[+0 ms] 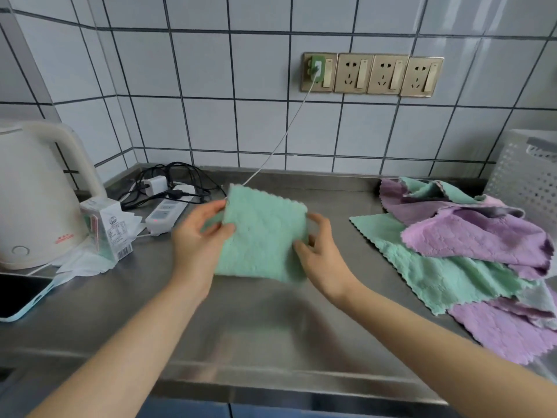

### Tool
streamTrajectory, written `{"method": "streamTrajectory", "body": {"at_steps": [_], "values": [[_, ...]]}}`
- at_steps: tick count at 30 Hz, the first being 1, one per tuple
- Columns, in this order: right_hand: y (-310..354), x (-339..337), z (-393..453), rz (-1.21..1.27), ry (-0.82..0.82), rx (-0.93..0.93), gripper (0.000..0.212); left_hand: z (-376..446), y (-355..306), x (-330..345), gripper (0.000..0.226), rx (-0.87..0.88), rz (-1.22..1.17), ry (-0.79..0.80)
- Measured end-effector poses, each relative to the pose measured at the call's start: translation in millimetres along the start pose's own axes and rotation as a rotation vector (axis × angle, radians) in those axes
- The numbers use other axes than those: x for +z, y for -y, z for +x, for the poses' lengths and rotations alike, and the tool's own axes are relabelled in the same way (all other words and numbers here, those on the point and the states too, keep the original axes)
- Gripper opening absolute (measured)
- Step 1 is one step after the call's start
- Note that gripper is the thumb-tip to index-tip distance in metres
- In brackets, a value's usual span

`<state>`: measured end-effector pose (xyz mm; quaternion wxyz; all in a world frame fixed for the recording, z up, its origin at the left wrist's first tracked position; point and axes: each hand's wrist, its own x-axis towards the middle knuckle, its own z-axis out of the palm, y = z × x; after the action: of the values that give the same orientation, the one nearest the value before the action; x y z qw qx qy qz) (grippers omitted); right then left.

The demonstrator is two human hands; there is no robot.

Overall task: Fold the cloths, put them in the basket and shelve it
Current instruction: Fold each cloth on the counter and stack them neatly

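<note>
A folded green cloth (262,233) is held just above the steel counter (256,321) in the middle of the view. My left hand (199,233) pinches its left edge between thumb and fingers. My right hand (319,245) grips its right edge, thumb on top. A loose pile of purple and green cloths (470,245) lies spread on the counter to the right. Behind that pile, at the right edge, stands a white perforated basket (524,182), partly cut off by the frame.
A cream kettle (36,194) stands at the left with a small carton (105,227) and crumpled paper beside it. A power strip (165,212) with tangled cables lies at the back. A phone (21,297) lies at the left edge. Wall sockets (370,74) sit above.
</note>
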<state>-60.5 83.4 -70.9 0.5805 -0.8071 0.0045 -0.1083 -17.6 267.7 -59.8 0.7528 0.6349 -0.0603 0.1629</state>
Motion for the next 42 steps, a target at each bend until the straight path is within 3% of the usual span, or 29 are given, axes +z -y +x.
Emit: {"method": "streamTrajectory", "body": {"at_steps": [4, 9, 11, 17, 22, 24, 26, 27, 29, 31, 34, 36, 38, 42], "values": [[27, 39, 63, -0.056, -0.05, -0.027, 0.051, 76, 0, -12, 0.041, 0.059, 0.208, -0.048], [16, 76, 98, -0.159, 0.088, 0.195, 0.061, 116, 53, -35, 0.04, -0.122, 0.488, -0.018], [6, 81, 97, -0.18, 0.094, 0.209, 0.06, 115, 73, -43, 0.037, -0.163, 0.496, -0.012], [0, 79, 99, -0.183, 0.082, 0.138, 0.061, 118, 73, -46, 0.04, 0.009, 0.524, 0.062], [-3, 80, 101, -0.234, 0.057, 0.112, 0.052, 116, 73, -48, 0.05, 0.17, 0.757, 0.156], [-3, 82, 102, -0.307, 0.079, 0.095, 0.052, 116, 76, -47, 0.043, 0.277, 0.899, 0.232], [-6, 82, 101, -0.475, 0.126, 0.088, 0.051, 116, 76, -49, 0.031, 0.246, 0.989, 0.291], [-8, 81, 99, -0.625, 0.154, 0.07, 0.049, 116, 75, -51, 0.033, 0.184, 1.038, 0.321], [-13, 78, 95, -0.92, 0.193, -0.002, 0.047, 113, 71, -54, 0.066, 0.021, 1.171, 0.387], [-15, 72, 90, -1.061, 0.221, -0.044, 0.05, 110, 66, -56, 0.086, -0.036, 1.293, 0.431], [-13, 55, 83, -1.205, 0.255, -0.095, 0.051, 106, 52, -54, 0.073, 0.026, 1.424, 0.425], [-11, 35, 75, -1.211, 0.264, -0.119, 0.038, 100, 42, -47, 0.056, 0.129, 1.447, 0.366], [-11, 8, 63, -1.176, 0.249, -0.125, 0.027, 84, 34, -29, 0.051, 0.237, 1.393, 0.29], [-15, -52, 36, -1.178, 0.159, -0.146, 0.028, 39, 23, 23, 0.042, 0.341, 1.221, 0.268]]}}
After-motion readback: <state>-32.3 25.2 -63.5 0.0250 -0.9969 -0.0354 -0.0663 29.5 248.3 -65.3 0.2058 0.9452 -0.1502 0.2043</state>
